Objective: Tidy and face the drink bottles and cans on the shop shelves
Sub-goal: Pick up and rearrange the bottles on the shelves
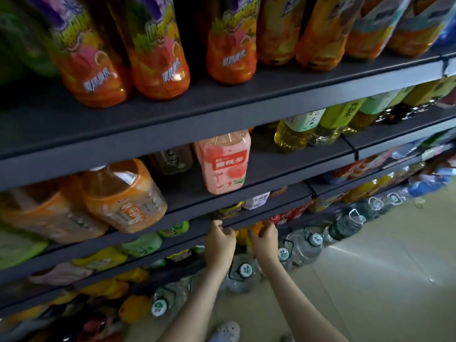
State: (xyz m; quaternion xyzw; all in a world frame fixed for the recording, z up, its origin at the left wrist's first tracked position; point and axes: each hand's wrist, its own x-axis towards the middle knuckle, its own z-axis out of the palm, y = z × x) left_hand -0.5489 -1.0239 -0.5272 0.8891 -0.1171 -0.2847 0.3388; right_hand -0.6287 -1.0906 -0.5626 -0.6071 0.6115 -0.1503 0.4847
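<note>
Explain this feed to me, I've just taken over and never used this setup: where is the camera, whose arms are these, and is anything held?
There is no machine here. The single picture comes from a wide-angle camera worn on a person's head, looking forward and down, so the bare arms rising from the bottom edge are the wearer's own. The lens bends the shelves, which is why they look tilted.

The left hand and right hand reach to the front edge of a lower shelf, fingers curled at small bottles or cans there. Whether either hand actually grips one is hidden by the shelf lip.

Above, a pink peach drink bottle stands alone, with orange juice bottles to its left. Water bottles stand on the floor.
</note>
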